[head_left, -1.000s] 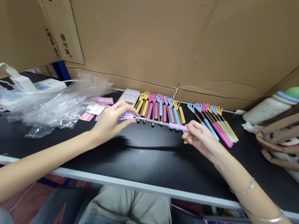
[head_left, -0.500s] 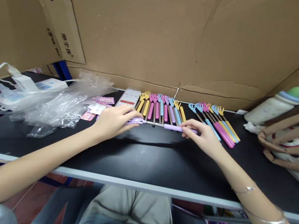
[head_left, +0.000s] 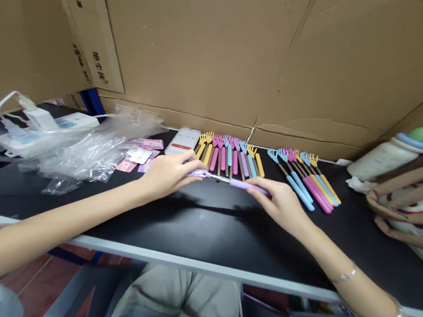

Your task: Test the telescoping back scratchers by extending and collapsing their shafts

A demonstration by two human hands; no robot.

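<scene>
A purple telescopic back scratcher [head_left: 240,184] is held level between my two hands, above the black tabletop. My left hand [head_left: 166,173] is closed around its claw end, which the fingers partly cover. The far end of the purple grip sits in the closed fingers of my right hand [head_left: 285,204]. A short stretch of metal rod shows between the two purple ends. Just beyond my hands lies a row of back scratchers [head_left: 223,159] in yellow, pink, blue and purple, claws pointing away. Farther right, a second slanted group of back scratchers [head_left: 312,189] lies close to my right hand.
Left of the row are a phone [head_left: 183,141] showing a timer, small printed cards [head_left: 126,165], clear plastic bags [head_left: 86,151] and a power strip [head_left: 75,121] with a white cable. At right stand a bottle [head_left: 385,158] and a brown-handled bag [head_left: 393,210]. A cardboard wall [head_left: 214,45] closes off the back.
My right hand has moved left toward my left hand, and less metal rod shows between the back scratcher's purple ends. Both hands keep their hold. The view has shifted slightly.
</scene>
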